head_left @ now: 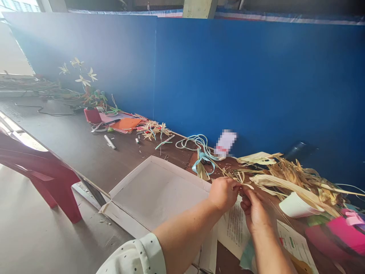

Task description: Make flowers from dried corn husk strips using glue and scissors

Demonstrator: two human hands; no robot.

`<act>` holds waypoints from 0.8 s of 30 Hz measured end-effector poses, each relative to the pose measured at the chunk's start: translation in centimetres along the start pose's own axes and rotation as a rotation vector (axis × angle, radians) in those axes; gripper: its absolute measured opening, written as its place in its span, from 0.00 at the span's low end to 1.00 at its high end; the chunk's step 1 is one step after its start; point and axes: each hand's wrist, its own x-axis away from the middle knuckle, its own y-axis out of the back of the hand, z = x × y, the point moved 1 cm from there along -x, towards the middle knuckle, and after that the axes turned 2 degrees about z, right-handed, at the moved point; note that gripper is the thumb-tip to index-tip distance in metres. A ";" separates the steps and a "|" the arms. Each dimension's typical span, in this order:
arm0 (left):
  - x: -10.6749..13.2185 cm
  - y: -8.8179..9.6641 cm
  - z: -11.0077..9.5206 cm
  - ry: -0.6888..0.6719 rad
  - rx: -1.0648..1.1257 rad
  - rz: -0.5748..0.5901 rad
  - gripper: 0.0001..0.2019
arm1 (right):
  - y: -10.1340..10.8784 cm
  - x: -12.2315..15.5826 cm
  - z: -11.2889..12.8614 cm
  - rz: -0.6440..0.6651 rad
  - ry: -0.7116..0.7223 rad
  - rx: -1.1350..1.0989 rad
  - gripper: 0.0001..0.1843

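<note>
- Right hand (256, 213), nearer me: thumb and finger pinching the husk (247, 186).
- Left hand (224, 193), just left and slightly farther: I see it pinching the same piece.
- Husk: between both hands' fingertips, strips fanning far and right.
- Farther right: the pile (302, 178).

Pale Husk-Like Strips (248, 186) Spreading Like Petals

Narrow and cream-coloured, the strips are curving outward in a small, loose fan, pointing in different directions and sitting between the left hand (224, 194) and the right hand (257, 211).
</note>
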 end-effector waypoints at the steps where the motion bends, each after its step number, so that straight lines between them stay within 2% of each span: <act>1: 0.0 0.0 0.0 -0.015 -0.015 -0.002 0.12 | 0.0 0.0 0.0 -0.016 0.006 0.016 0.16; 7: 0.1 -0.1 0.0 -0.048 -0.066 -0.020 0.11 | 0.1 0.0 -0.2 -0.019 0.112 0.119 0.17; 11: 0.1 -0.3 0.1 -0.013 -0.022 -0.053 0.10 | 0.0 0.1 -0.1 -0.007 0.133 0.134 0.19; 14: -0.1 -0.4 0.2 0.084 0.110 -0.096 0.10 | -0.1 0.2 0.1 0.011 0.124 0.127 0.21; 19: -0.3 -1.0 0.5 0.344 0.459 -0.135 0.09 | -0.2 0.3 0.3 0.037 0.131 0.138 0.23; 24: -0.5 -1.1 0.6 0.442 0.626 -0.147 0.07 | 0.2 -0.1 0.2 -0.006 0.197 0.155 0.28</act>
